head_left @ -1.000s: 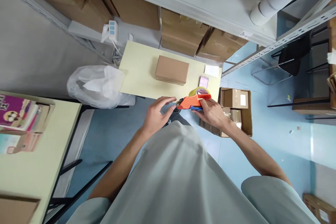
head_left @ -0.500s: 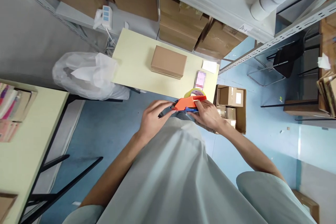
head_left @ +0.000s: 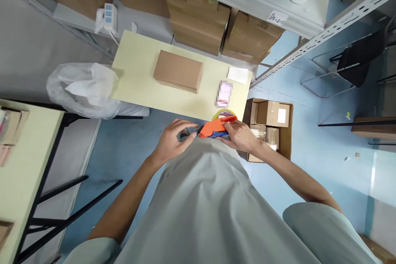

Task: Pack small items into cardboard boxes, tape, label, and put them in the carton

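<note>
Head view: the right hand [head_left: 243, 135] is closed round an orange tape dispenser [head_left: 213, 127], thumb and fingers wrapped on its rear part, with a blue piece showing along its underside. The dispenser is held in the air just off the near edge of the table [head_left: 136, 64], towards its near right corner, and a yellow-rimmed tape roll [head_left: 224, 112] sits on the side of it facing the table. The left hand [head_left: 171, 140] is at the dispenser's front end, thumb and forefinger apart with a narrow gap between their tips; whether these tips touch the dispenser, or have clear tape between them, I cannot tell.

On the table, a closed brown box [head_left: 179, 70] lies about midway along, nearer the far edge than the near one. White paper [head_left: 238, 75] lies by the far right corner, and a pinkish blurred item [head_left: 224, 94] sits between that paper and the near edge. Past the right edge, an open carton [head_left: 286, 140] holding smaller boxes stands on the floor.

The step in hand looks like working at the dispenser's front end, with the right hand steadying it. My judgement is that the next move calls for a firm, level right grip and a light, precise pinch from the left fingertips, kept clear of any cutting edge at the front.
</note>
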Demonstrator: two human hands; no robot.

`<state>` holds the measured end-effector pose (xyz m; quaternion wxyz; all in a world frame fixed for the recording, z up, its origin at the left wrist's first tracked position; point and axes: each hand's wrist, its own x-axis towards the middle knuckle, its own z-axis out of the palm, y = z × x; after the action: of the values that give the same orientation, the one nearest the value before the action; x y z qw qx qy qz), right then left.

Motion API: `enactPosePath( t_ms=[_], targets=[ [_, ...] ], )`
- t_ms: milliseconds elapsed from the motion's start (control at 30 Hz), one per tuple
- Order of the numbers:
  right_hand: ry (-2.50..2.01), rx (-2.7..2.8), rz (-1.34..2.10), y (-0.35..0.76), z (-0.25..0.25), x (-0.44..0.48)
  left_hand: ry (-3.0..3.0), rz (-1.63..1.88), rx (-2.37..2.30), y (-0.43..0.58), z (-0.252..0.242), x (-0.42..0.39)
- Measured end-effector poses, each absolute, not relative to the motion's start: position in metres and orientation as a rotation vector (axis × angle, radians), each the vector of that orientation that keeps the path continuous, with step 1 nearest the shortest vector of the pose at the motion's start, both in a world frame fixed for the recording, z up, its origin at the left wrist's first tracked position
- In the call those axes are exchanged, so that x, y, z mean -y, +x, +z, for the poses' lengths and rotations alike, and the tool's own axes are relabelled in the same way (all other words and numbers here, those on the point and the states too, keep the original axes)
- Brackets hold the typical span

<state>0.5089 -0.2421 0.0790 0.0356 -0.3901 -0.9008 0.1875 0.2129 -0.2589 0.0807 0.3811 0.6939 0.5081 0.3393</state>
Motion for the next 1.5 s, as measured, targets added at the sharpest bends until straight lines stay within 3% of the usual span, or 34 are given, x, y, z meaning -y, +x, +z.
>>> enactPosePath(
  t_ms=[233,500,833,1033,1500],
  targets=[
    [-1.495,2.856,0.767,0.529,0.05,0.225,1.487,0.745,-1.513,0.254,0.014,0.245],
    [-1.602,2.984,0.805,0.545,0.041,0.212,1.439,0.737,-1.455,0.265,-0.034,0.242],
    [-1.737,3.02,0.655,0.531,0.043,0.203,1.454,0.791,-1.376,0.257,-0.058,0.218],
    [-2.015,2.933,0.498,0.547,0.037,0.197,1.391,0.868,-1.491,0.201,-0.08,0.195],
    [-2.305,2.656,0.294,0.534,-0.019,0.164,1.219,1.056,-1.671,0.207,-0.136,0.124]
  ],
)
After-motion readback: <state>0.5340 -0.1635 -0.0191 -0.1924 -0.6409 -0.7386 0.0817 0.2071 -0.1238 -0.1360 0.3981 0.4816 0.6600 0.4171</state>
